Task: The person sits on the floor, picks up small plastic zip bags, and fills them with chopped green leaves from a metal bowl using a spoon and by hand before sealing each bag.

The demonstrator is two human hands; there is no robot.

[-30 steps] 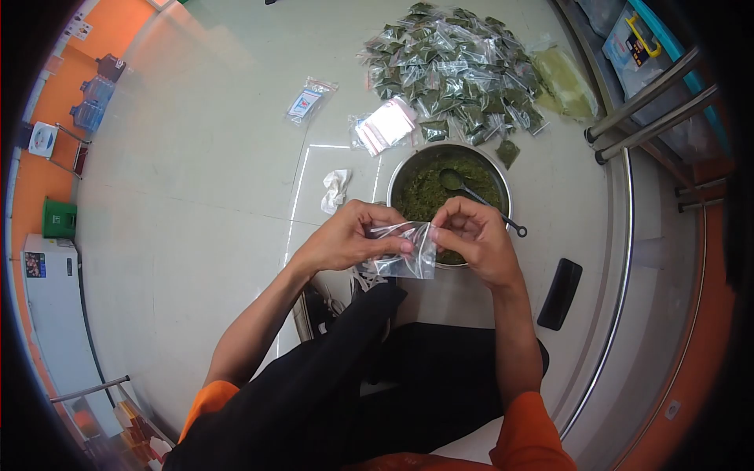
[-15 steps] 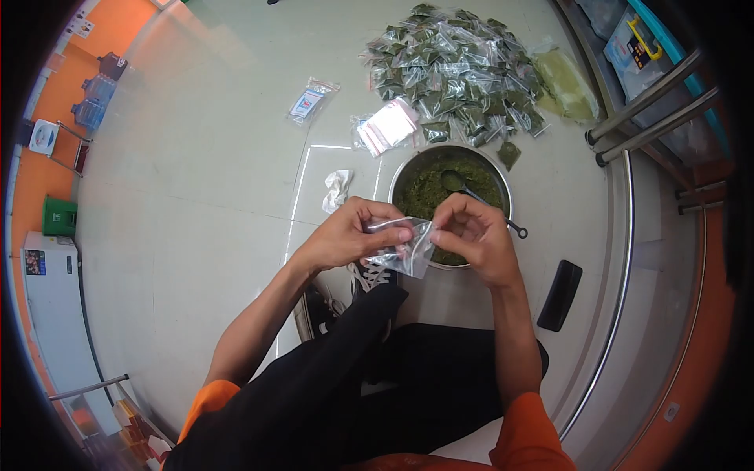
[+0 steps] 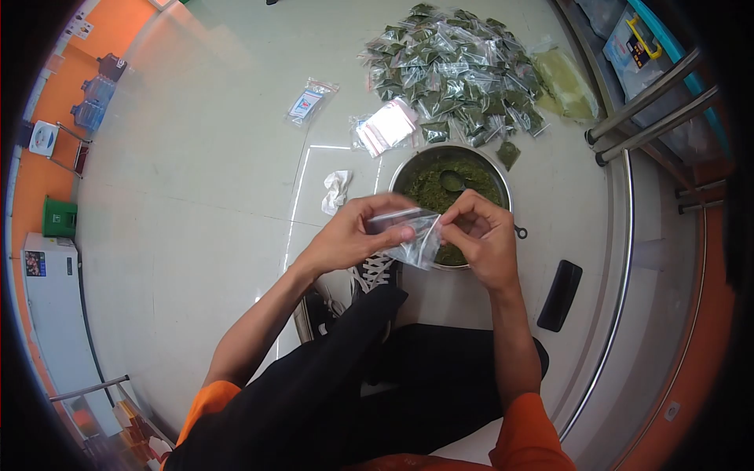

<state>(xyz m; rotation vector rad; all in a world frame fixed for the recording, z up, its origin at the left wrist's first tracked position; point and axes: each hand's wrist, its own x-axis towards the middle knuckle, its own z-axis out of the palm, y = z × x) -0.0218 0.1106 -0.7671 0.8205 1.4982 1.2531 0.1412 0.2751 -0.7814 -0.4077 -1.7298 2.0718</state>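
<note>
- Compared with half a second ago, the clear bag [image 3: 420, 245] sits slightly higher and more tilted, and the right hand [image 3: 488, 239] has risen a little; it now hides most of the handle of the spoon [image 3: 452, 181].
- The left hand [image 3: 349, 235] clamps the bag, thumb pressed on the near face and fingers behind.
- The right hand's thumb and index fingertip come together at the bag's upper right corner, apparently pinching its edge.
- The bag is in the air between both hands, over the near-left rim of the metal bowl [image 3: 509, 184], which holds green mash [image 3: 420, 188]. It looks empty.
- The step in hand seems to be working the bag's mouth apart; whether the layers have separated, I cannot tell.
- The next move seems to call for a steady left hold and a light right pinch on one layer of film.
- Beyond the bowl lies a pile of green-filled packets [image 3: 455, 71].
</note>
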